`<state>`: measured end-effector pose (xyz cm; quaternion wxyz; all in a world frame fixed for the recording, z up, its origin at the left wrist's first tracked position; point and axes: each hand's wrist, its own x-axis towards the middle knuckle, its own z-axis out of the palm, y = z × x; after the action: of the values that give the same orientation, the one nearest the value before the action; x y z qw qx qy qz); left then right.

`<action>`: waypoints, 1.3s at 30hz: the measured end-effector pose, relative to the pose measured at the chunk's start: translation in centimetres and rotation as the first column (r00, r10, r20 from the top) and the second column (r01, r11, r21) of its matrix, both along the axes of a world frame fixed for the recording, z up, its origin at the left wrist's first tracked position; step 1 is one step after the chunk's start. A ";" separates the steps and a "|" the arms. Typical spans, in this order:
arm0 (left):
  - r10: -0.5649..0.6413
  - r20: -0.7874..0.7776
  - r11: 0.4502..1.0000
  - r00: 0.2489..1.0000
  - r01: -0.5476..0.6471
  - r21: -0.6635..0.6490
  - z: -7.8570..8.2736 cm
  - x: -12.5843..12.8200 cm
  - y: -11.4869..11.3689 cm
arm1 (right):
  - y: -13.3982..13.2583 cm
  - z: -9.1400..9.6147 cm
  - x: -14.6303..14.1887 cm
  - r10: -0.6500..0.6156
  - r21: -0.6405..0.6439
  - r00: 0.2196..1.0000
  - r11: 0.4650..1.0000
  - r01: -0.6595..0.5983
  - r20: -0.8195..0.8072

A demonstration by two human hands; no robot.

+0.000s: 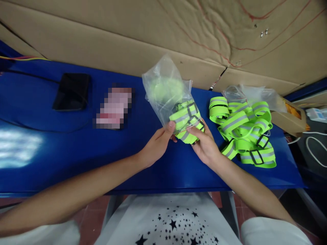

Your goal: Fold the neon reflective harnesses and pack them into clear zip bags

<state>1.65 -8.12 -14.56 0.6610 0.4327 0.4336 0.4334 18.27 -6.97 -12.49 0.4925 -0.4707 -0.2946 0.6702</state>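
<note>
My left hand (160, 141) pinches the lower edge of a clear plastic bag (163, 75) between thumb and fingers. Closed around the other side, my right hand (206, 143) grips a folded neon-yellow reflective strap (186, 117) with a grey stripe and black buckles. The strap's upper part lies inside or behind the bag's mouth, while its lower end sticks out. Something yellow-green, blurred by the plastic, shows deeper in the bag. To the right of my right hand is a loose pile of similar reflective straps (245, 126), with one rolled strap (219, 109) at its left end.
On the blue table (107, 149) lie a pixelated pink-and-white object (114, 105) and a black box-like device (72, 91) with a cable. More clear bags (263, 97) and a cardboard box (291, 119) with orange contents are at the back right. A brown paper-covered panel (114, 37) rises behind.
</note>
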 end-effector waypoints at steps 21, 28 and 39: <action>-0.196 0.260 0.970 0.946 0.225 -0.090 1.4 0.1 -1.0 | 0.3 1.3 1.3 0.032 0.191 0.941 0.976 -0.102 0.338; 0.001 0.304 0.992 0.953 0.038 -0.123 1.5 0.6 -1.8 | -0.6 1.7 0.0 0.102 0.135 0.972 0.982 -0.132 0.212; 0.125 0.302 0.991 0.945 -0.107 -0.077 2.4 0.3 -0.5 | -0.5 1.5 1.4 0.176 -0.048 0.984 0.983 -0.177 -0.026</action>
<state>1.99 -8.62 -12.21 0.7060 0.3142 0.3633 0.5203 19.69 -7.49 -11.04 0.4222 -0.4476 -0.3128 0.7236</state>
